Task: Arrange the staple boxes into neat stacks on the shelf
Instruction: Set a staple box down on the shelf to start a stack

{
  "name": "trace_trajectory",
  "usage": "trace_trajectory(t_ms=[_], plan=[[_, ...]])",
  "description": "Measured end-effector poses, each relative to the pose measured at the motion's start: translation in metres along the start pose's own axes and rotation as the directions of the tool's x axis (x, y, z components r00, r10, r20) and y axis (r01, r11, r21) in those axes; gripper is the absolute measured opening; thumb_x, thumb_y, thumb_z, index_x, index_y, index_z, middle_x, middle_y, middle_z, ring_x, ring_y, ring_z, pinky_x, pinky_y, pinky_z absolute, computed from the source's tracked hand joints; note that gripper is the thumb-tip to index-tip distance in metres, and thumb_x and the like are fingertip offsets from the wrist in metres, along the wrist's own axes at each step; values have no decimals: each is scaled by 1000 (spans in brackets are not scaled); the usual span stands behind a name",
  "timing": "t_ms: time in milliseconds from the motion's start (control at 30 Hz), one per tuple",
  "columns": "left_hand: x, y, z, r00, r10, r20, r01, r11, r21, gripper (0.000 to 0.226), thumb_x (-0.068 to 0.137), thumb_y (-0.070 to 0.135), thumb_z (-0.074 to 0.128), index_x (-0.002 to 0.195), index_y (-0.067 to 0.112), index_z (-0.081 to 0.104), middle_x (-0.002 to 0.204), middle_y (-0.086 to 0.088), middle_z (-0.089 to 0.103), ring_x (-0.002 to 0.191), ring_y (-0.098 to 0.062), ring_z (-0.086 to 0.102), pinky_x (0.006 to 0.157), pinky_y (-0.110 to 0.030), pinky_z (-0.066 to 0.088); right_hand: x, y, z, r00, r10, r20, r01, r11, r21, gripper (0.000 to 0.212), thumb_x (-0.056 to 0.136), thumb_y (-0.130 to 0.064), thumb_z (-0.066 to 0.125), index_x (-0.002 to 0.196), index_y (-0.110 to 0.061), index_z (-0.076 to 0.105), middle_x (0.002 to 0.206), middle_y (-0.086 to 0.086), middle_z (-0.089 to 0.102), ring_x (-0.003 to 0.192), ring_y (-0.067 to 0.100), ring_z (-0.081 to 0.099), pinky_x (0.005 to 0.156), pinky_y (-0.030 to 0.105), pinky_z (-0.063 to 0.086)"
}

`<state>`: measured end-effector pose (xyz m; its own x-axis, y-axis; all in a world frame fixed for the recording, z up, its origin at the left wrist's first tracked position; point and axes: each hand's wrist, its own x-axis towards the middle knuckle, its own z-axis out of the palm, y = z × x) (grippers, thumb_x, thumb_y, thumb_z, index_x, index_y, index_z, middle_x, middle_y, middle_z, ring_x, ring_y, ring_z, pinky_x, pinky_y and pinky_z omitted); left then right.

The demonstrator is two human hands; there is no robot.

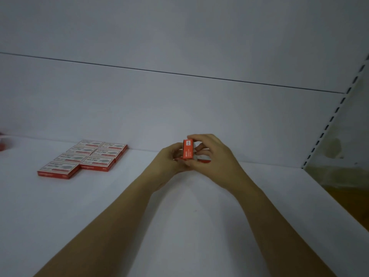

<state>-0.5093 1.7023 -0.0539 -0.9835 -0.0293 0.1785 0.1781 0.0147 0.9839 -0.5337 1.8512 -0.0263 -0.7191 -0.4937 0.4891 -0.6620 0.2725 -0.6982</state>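
A red staple box (188, 148) stands upright between both my hands, near the back of the white shelf (99, 206). My left hand (169, 160) grips it from the left and my right hand (209, 154) curls round its top and right side. A sliver of another red box (203, 161) shows under my right hand, mostly hidden. To the left, several red and white staple boxes (83, 157) lie flat in two tidy rows against the back wall.
A red object (2, 145) pokes in at the far left edge. A slotted metal upright (329, 120) and a side panel (343, 176) bound the shelf on the right. The white back wall (179, 108) rises just behind the boxes.
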Motion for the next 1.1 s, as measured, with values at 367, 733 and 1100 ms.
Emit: trace_trajectory(t_ms=[367, 733, 1100], plan=[[0, 14, 5, 990, 66, -126, -50, 990, 131, 45, 69, -4, 76, 108, 13, 60, 107, 4, 68, 71, -5, 66, 71, -17, 54, 1, 25, -36, 973, 218, 77, -223, 972, 70, 44, 82, -9, 66, 114, -35, 49, 116, -13, 62, 106, 4, 61, 86, 24, 53], [-9, 29, 17, 921, 388, -30, -335, 829, 447, 52, 68, 6, 79, 103, 36, 56, 103, 23, 53, 83, 1, 56, 70, -17, 54, -1, 36, -23, 926, 350, 141, -356, 934, 23, 37, 81, -24, 71, 111, -33, 52, 108, -7, 64, 96, 9, 64, 77, 22, 51], [-5, 16, 13, 855, 513, -69, -355, 678, 643, 44, 78, 3, 69, 116, 18, 51, 109, 11, 52, 86, -4, 55, 77, -10, 49, -1, 21, -18, 962, 210, -174, -206, 978, 45, 47, 77, -1, 72, 106, -26, 44, 103, -1, 59, 95, 15, 64, 64, 11, 53]])
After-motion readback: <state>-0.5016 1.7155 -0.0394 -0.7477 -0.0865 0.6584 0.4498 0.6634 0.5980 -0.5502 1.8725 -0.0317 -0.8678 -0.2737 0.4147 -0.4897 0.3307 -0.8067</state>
